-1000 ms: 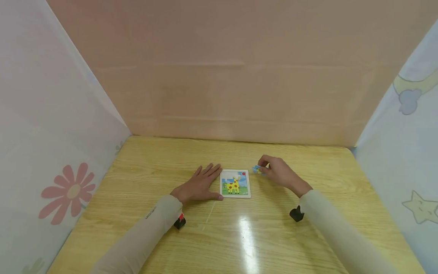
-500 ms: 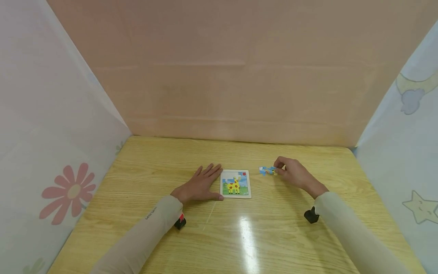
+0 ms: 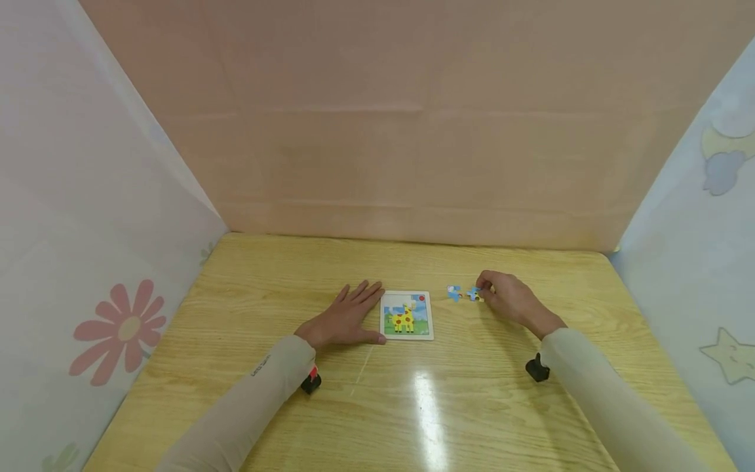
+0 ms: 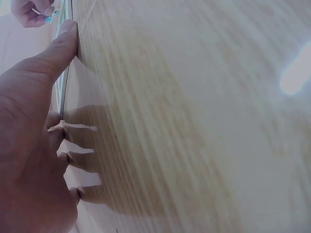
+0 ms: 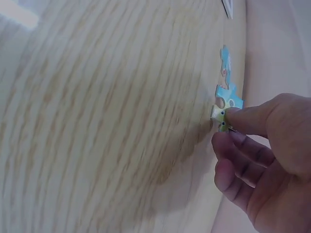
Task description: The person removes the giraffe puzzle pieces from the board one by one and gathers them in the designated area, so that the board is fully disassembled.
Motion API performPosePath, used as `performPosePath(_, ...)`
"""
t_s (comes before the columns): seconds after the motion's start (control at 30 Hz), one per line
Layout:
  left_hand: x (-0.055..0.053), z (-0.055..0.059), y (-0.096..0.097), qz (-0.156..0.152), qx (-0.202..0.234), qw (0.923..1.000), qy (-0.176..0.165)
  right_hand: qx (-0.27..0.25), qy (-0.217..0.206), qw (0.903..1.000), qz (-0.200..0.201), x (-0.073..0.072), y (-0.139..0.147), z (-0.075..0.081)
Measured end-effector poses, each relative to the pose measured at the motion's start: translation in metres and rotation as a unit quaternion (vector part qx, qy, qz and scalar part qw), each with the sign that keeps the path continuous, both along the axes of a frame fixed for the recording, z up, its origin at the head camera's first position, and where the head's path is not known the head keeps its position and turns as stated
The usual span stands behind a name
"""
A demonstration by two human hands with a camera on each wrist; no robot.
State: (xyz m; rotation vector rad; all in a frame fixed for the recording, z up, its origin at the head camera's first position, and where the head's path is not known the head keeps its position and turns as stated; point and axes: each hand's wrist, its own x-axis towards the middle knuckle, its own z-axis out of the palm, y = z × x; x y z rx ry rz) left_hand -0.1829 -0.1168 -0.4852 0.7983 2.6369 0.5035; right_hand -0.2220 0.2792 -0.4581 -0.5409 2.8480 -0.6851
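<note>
A square giraffe puzzle (image 3: 407,321) in a white frame lies on the table, with a blank pale area at its upper left. My left hand (image 3: 345,319) rests beside it, fingers spread and straight, thumb and fingertips touching the frame's left edge. To the right of the frame, my right hand (image 3: 512,300) pinches a blue and yellow puzzle piece (image 5: 224,92) between thumb and fingers, at the tabletop. Part of that piece is hidden by the thumb. A second piece (image 3: 453,292), blue with white and a spot of red, lies between the held piece and the frame.
The wooden table (image 3: 283,262) meets a plain brown backing (image 3: 377,170) at its far edge. Pale printed panels stand on both sides, the left one (image 3: 47,196) with a pink flower. Light glares off the table's near middle.
My right hand has moved right, away from the frame, with its piece. The second piece now shows fully, with a small gap from the held one. My left hand has stayed still.
</note>
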Motion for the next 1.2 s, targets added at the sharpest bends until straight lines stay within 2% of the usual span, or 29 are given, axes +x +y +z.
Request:
performPosePath(0.33, -0.001, 0.002, 0.001, -0.005, -0.005, 1.0, -0.004, -0.002, -0.014, 0.9999, -0.007, -0.004, -0.004, 0.002)
performPosePath(0.77, -0.002, -0.001, 0.0, -0.006, -0.014, 0.9999, 0.004, 0.002, 0.008, 0.9999, -0.01, -0.005, -0.008, -0.008)
performPosePath(1.2, -0.001, 0.0, 0.0, -0.004, -0.013, 0.9999, 0.001, -0.008, 0.019, 0.9997, -0.014, -0.006, -0.025, -0.008)
